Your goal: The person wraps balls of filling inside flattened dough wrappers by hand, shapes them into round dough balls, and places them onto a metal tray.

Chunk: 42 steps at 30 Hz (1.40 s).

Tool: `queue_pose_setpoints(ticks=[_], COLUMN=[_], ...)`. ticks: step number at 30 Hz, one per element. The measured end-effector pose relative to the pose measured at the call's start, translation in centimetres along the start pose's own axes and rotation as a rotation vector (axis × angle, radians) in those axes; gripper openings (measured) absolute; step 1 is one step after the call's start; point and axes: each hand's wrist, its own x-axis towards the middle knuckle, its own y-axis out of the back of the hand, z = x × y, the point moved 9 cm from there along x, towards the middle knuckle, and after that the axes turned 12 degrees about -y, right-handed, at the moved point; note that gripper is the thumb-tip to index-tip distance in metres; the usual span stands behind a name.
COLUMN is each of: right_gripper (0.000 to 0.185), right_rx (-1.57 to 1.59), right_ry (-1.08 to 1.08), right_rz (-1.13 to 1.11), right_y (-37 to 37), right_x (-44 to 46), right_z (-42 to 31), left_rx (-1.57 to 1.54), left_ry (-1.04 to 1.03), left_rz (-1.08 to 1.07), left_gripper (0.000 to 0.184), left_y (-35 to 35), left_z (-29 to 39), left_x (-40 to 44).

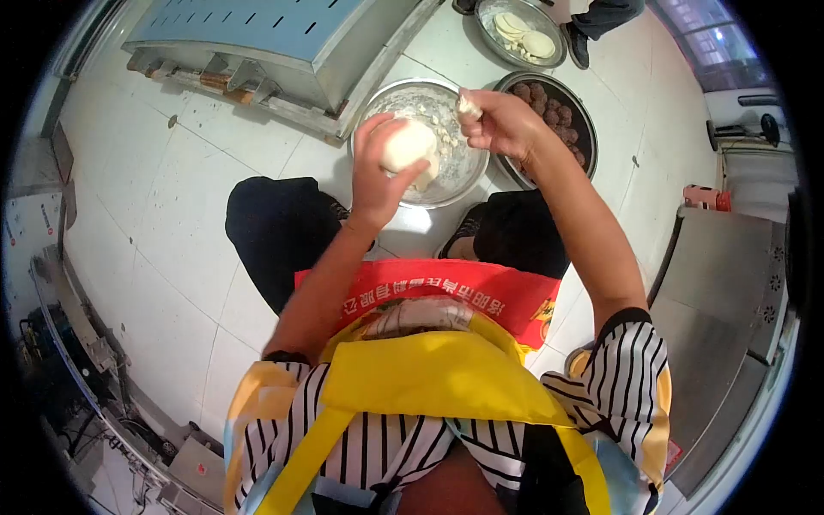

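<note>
My left hand (376, 172) is wrapped round a pale lump of dough (408, 146) over the left part of a floured metal basin (468, 174). Small dough bits lie on the basin's bottom, and more dough shows beneath the lump. My right hand (502, 124) pinches a small piece of dough (469, 106) above the basin's right edge, apart from the lump. Just right of that hand, partly behind my forearm, is a dark round pan (586, 129) holding several brown balls (551, 110).
At the top, a metal bowl (560, 53) holds flat pale discs (538, 45), beside another person's shoe (577, 46). A blue-topped metal unit (249, 34) stands upper left. My knees flank the basin. A grey cabinet (712, 283) stands at right.
</note>
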Motion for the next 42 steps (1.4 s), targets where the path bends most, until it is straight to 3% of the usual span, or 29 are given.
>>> queue_pose_setpoints(ticks=[2, 3, 4, 5, 8, 9, 10, 11, 13, 14, 16, 17, 21, 26, 27, 29, 32, 34, 36, 39, 41, 42], right_gripper=[0.022, 0.028, 0.036, 0.051, 0.055, 0.064, 0.067, 0.072, 0.080, 0.078, 0.075, 0.076, 0.079, 0.074, 0.071, 0.066, 0.060, 0.059, 0.056, 0.056, 0.057, 0.058], right_rx=[-0.238, -0.367, -0.494, -0.987, -0.970, -0.707, -0.721, -0.732, -0.657, -0.701, -0.777, -0.652, -0.672, -0.540, -0.509, -0.448, -0.453, -0.561, -0.636, -0.314, -0.399, -0.444], right_ry=[0.120, 0.194, 0.267, 0.328, 0.676, 0.616, 0.577, 0.536, 0.462, 0.548, 0.707, 0.875, 0.813, 0.803, 0.814, 0.817, 0.706, 0.860, 1.013, 0.643, 0.702, 0.733], right_rz=[0.108, 0.136, 0.163, 0.214, 0.190, 0.049, 0.040, 0.034, 0.105, 0.166, 0.289, 0.219, 0.274, 0.551, 0.411, 0.132, 0.176, 0.379, 0.532, 0.044, 0.224, 0.312], right_y=[1.2, 1.6, 1.7, 1.5, -2.1, -3.0, -4.2, -5.4, -5.0, -4.9, -5.3, -6.3, -6.8, -5.8, -6.7, -8.3, -7.2, -7.5, -8.1, -8.8, -8.0, -7.8], right_x=[0.8, 1.8, 2.5, 2.9, -0.7, -1.0, -1.6, -2.3, -2.1, -2.6, -4.2, -5.5, -6.2, -7.1, -7.2, -8.0, -7.1, -7.9, -9.2, -7.8, -7.8, -7.8], right_z=[0.7, 1.3, 1.5, 1.4, 0.7, 1.4, 2.2, 3.2, 4.3, 3.8, 3.4, 2.7, 2.1, 0.9, 0.7, 0.5, 0.9, 0.1, -0.3, 0.7, 0.5, 0.2], left_rx=[-0.844, -0.931, -1.071, -1.209, -1.357, -1.489, -1.618, -1.630, -1.208, -0.994, -0.964, -0.938, -0.789, -0.965, -0.957, -1.359, -1.443, -0.867, -0.911, -0.817, -0.781, -0.825], left_ry=[0.578, 0.685, 0.765, 0.842, 0.939, 0.905, 0.865, 0.938, 1.027, 1.050, 0.955, 0.908, 0.815, 0.811, 0.797, 0.639, 0.661, 0.823, 0.766, 0.788, 0.854, 0.847], left_rz=[0.322, 0.357, 0.343, 0.326, 0.154, 0.049, -0.062, -0.021, 0.046, 0.080, 0.164, 0.179, 0.084, 0.195, 0.219, -0.212, -0.319, 0.111, 0.073, -0.036, -0.155, -0.045], left_gripper=[0.046, 0.045, 0.044, 0.044, 0.062, 0.066, 0.071, 0.078, 0.077, 0.077, 0.075, 0.075, 0.072, 0.069, 0.069, 0.072, 0.073, 0.071, 0.071, 0.071, 0.070, 0.069], left_y=[-2.0, -2.6, -3.4, -4.1, -5.4, -5.8, -6.3, -6.8, -6.6, -6.1, -6.0, -6.1, -5.5, -5.7, -5.6, -6.2, -7.1, -5.1, -5.0, -4.7, -4.9, -4.7], left_z=[-5.2, -5.7, -6.0, -6.3, -6.5, -6.3, -5.0, -5.0, -4.2, -4.0, -3.1, -2.4, -2.1, 0.5, 0.6, 0.2, 0.6, 2.1, 1.3, 1.3, 1.1, 1.3], left_x=[-3.3, -4.3, -4.9, -5.6, -6.5, -6.3, -5.8, -6.1, -5.2, -4.9, -3.9, -3.4, -2.1, -1.3, -1.2, -0.9, -0.8, -0.5, -0.5, -1.1, -1.4, -0.9])
